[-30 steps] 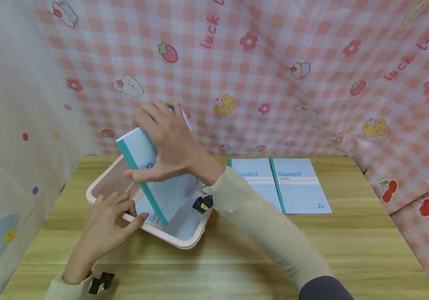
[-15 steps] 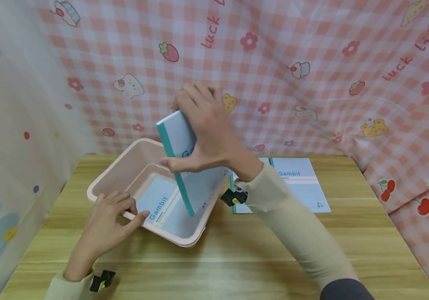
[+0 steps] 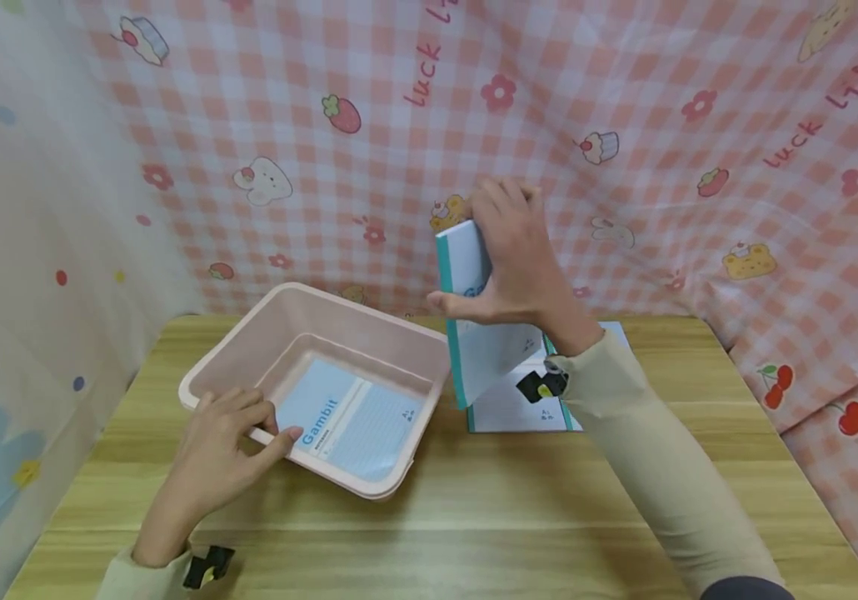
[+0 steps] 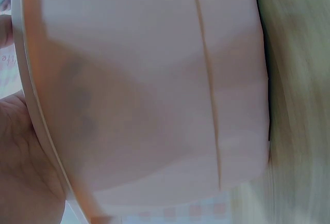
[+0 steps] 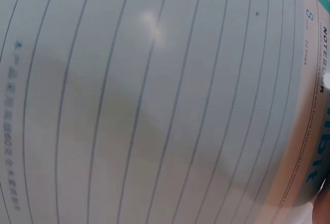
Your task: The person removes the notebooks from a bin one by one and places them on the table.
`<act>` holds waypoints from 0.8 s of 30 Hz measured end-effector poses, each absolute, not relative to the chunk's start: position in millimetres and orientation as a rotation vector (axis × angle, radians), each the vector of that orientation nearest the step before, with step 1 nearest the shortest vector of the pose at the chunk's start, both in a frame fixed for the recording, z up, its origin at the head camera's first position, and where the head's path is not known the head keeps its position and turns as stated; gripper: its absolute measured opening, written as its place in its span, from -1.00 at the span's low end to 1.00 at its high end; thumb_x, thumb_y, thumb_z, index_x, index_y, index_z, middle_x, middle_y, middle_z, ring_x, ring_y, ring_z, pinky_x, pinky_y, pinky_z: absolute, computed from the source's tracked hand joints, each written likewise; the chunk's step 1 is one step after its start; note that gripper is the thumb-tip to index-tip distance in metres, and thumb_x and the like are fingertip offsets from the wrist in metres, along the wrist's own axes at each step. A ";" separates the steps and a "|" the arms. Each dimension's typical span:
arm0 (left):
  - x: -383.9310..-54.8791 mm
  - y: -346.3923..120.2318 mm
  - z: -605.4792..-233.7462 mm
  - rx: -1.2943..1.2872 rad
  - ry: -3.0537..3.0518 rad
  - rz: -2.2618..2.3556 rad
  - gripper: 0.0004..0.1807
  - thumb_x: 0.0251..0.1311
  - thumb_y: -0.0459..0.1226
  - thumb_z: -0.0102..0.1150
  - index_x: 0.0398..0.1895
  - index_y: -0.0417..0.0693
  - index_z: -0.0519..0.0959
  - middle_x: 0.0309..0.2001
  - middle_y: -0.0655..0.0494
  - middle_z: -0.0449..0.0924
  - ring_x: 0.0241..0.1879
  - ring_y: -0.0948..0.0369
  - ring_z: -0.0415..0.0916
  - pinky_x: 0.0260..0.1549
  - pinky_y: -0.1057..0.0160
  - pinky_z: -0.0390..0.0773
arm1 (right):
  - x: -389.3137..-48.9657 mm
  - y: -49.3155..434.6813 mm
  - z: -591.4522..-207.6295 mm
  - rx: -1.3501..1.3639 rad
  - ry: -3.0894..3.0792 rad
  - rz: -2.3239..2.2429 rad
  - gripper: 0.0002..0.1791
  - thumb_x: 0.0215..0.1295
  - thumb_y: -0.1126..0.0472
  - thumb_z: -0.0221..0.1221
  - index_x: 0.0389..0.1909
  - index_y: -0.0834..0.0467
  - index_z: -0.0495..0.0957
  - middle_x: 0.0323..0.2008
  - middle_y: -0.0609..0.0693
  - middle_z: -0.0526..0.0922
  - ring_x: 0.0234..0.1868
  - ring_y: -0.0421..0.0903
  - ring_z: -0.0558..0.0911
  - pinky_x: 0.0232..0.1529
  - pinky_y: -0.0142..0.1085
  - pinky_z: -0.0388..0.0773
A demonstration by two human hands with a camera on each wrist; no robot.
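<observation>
My right hand (image 3: 511, 258) grips a light blue notebook (image 3: 492, 358) with a teal spine, thumb at the spine and fingers over the top edge. It is held upright in the air, just right of the basin, and overlaps notebooks on the table in the head view. Its lined cover (image 5: 154, 100) fills the right wrist view. My left hand (image 3: 230, 454) holds the near left rim of a pale pink plastic basin (image 3: 369, 312), fingers bent over it. Inside the basin lies another Gambit notebook (image 3: 369, 417), flat. The left wrist view shows the basin's outer wall (image 4: 144, 95).
Two notebooks lie side by side on the wooden table (image 3: 474, 517): the left one (image 3: 504, 417) and the right one (image 3: 616, 333), partly hidden by the right hand and sleeve. A pink checked cloth (image 3: 399, 150) hangs behind the table.
My right hand has carried the notebook rightward, from over the basin to above the table notebooks, uncovering the notebook in the basin. My left hand stays on the rim.
</observation>
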State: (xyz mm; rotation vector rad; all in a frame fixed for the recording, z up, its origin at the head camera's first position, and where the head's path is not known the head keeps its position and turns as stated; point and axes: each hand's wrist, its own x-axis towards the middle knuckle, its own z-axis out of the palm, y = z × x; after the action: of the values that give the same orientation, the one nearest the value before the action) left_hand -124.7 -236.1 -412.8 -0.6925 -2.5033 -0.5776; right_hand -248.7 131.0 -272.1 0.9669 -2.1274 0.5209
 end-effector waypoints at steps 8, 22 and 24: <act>-125.3 -237.2 -414.9 -0.694 -2.492 -0.577 -0.59 0.01 -0.08 0.47 -0.67 0.36 0.35 -0.53 0.48 0.33 -0.44 0.39 0.24 -0.27 0.29 0.03 | -260.7 178.1 -299.4 0.829 -2.334 0.473 -0.16 -0.20 -0.43 0.29 -0.16 0.21 0.39 -0.27 0.11 0.42 -0.10 0.10 0.36 0.09 0.10 0.12; -124.5 -237.7 -415.7 -0.691 -2.485 -0.581 -0.59 0.02 -0.07 0.47 -0.67 0.36 0.35 -0.53 0.49 0.34 -0.45 0.40 0.23 -0.27 0.29 0.01 | -269.6 275.8 -334.0 0.575 -2.617 0.297 -0.27 -0.13 -0.27 0.41 -0.22 0.18 0.30 -0.26 0.12 0.37 -0.12 0.11 0.31 -0.03 0.09 0.07; -125.1 -237.8 -415.4 -0.696 -2.482 -0.583 -0.59 0.02 -0.07 0.47 -0.67 0.37 0.35 -0.53 0.49 0.34 -0.45 0.40 0.24 -0.27 0.29 0.01 | -269.1 290.5 -337.3 0.525 -2.655 0.284 -0.29 -0.11 -0.23 0.42 -0.21 0.19 0.33 -0.23 0.13 0.41 -0.10 0.13 0.33 -0.01 0.12 0.08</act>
State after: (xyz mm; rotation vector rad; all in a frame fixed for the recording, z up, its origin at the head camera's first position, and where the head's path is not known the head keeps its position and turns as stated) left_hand -125.1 -237.8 -415.4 -0.6965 -2.4821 -0.5827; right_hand -269.1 290.5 -337.3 0.5248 -2.6551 0.2840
